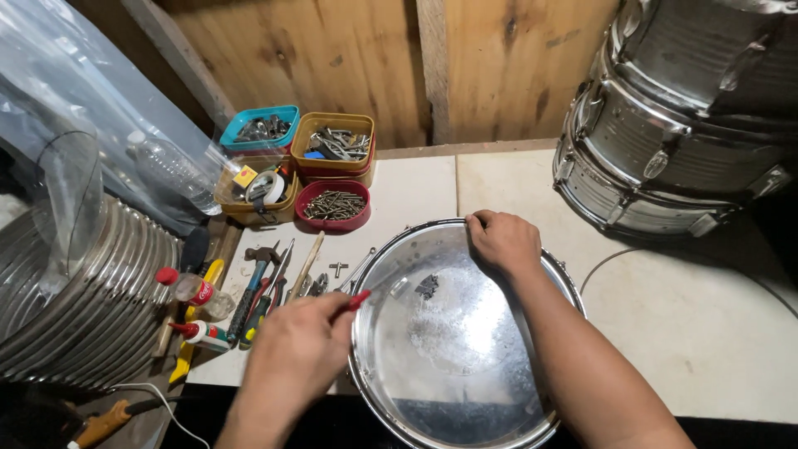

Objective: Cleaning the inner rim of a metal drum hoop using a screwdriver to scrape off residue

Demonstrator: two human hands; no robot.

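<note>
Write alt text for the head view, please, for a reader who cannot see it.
A person's right hand grips the far rim of a shiny drum while the left hand holds a red-handled tool at its edge; hand tools lie left.

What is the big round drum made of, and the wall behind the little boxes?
The drum has a shiny metal rim, chrome by its bright glints, and a clear, probably plastic skin that you see through. The wall looks like bare wood: brown boards with grain lines and knots.
</note>
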